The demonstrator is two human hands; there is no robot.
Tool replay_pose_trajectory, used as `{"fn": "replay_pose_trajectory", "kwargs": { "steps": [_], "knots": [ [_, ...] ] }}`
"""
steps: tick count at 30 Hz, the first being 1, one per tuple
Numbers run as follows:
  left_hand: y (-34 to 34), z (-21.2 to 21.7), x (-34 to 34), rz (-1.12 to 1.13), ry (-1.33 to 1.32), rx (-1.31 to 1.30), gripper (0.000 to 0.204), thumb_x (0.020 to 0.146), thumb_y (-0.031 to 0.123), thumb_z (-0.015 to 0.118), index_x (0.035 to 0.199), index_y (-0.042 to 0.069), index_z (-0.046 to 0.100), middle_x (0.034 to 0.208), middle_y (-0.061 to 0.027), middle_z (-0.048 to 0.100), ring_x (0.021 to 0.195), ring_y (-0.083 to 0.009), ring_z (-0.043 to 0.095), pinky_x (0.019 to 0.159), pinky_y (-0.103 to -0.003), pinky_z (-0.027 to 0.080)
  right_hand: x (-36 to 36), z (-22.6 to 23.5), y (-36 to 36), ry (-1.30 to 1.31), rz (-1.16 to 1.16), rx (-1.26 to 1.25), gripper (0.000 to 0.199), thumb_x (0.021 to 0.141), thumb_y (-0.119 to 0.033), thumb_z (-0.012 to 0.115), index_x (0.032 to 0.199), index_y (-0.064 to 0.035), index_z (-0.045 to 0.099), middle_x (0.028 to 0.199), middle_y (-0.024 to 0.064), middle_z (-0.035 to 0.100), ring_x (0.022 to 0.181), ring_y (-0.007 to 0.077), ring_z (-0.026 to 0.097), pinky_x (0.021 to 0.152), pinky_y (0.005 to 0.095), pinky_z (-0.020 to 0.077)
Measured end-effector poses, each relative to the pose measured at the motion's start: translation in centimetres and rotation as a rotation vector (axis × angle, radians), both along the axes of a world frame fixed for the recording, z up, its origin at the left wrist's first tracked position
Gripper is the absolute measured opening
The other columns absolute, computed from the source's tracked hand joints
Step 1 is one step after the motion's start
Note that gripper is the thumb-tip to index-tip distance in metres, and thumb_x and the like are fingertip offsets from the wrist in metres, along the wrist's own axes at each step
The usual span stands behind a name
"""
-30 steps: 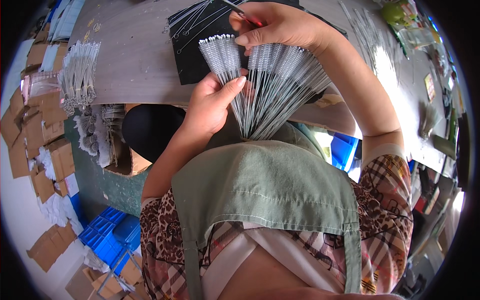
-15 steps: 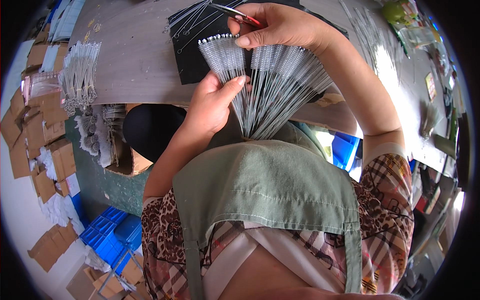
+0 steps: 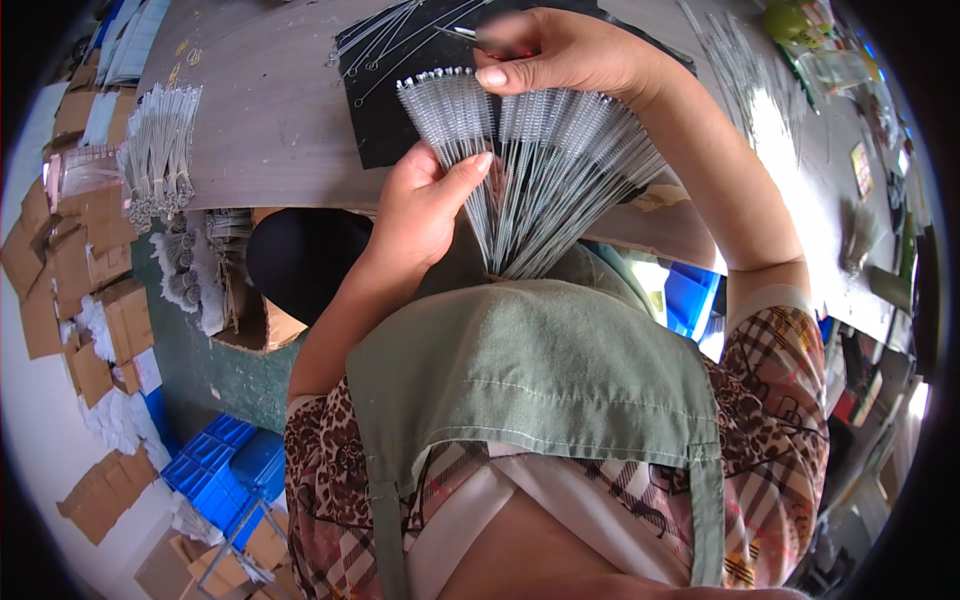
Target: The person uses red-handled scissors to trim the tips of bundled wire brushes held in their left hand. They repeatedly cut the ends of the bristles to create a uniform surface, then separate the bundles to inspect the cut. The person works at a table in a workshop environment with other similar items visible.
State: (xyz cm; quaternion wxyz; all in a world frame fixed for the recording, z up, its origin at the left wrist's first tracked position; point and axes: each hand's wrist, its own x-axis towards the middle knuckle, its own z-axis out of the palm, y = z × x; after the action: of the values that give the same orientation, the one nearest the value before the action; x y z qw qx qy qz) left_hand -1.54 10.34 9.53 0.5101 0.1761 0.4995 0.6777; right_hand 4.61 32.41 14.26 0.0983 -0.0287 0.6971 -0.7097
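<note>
A fan of thin wire tube brushes (image 3: 575, 135) with clear-white bristles stands spread before my apron, bristle ends away from me, the wire stems converging at my lap. My left hand (image 3: 422, 205) is closed round the left part of the fan, thumb across the stems just below the bristles. Above the fan, my right hand (image 3: 585, 58) holds red-handled scissors (image 3: 459, 33), their metal tip pointing left; the fingers round the handle are blurred. Its thumb rests by the bristle tips, where a gap splits the fan in two.
A black mat (image 3: 385, 120) with loose looped wire brushes lies on the table (image 3: 260, 110). At the left edge stands a bundle of brushes (image 3: 165, 145), above an open cardboard box (image 3: 270, 325) of more. Further brushes (image 3: 745, 75) lie at right. Blue crates (image 3: 215, 460) sit lower left.
The scissors have turned in my right hand, so less of the blades shows. My right thumb has shifted slightly right along the brush tips. My left hand keeps its place.
</note>
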Motion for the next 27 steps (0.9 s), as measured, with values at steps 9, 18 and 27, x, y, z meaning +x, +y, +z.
{"fn": "replay_pose_trajectory", "kwargs": {
  "steps": [9,18,27],
  "knots": [
    [0.1,0.4,0.3,0.016,-0.028,0.03,0.024,0.088,0.003,0.058,0.11,-0.003,0.052,0.102,-0.0068,0.06,0.09,-0.0107,0.058,0.081,-0.027,0.048,0.3,-0.3,-0.2,0.038,0.008,-0.144,0.013,0.084,-0.005,0.066,0.087,-0.0069,0.054,0.078,-0.0047,0.054,0.075,0.006,0.051,0.068,0.0212,0.044],
    [-0.1,0.5,0.5,0.053,-0.076,0.049,0.015,0.088,0.003,0.057,0.102,-0.001,0.053,0.097,-0.0052,0.059,0.087,-0.0109,0.057,0.081,-0.027,0.049,0.6,1.4,-1.2,0.005,-0.058,-0.102,0.011,0.086,-0.013,0.065,0.084,-0.0069,0.056,0.076,-0.0034,0.055,0.075,0.006,0.051,0.069,0.0226,0.0441],
    [0.6,1.0,0.5,-0.044,-0.087,-0.019,0.015,0.087,0.003,0.059,0.101,0.001,0.055,0.093,-0.0059,0.06,0.085,-0.0148,0.059,0.076,-0.031,0.049,-0.2,2.2,-0.7,0.062,-0.085,0.381,0.034,0.092,-0.036,0.054,0.092,-0.003,0.059,0.078,0.0022,0.059,0.079,0.011,0.054,0.073,0.0268,0.0436]
  ]
}}
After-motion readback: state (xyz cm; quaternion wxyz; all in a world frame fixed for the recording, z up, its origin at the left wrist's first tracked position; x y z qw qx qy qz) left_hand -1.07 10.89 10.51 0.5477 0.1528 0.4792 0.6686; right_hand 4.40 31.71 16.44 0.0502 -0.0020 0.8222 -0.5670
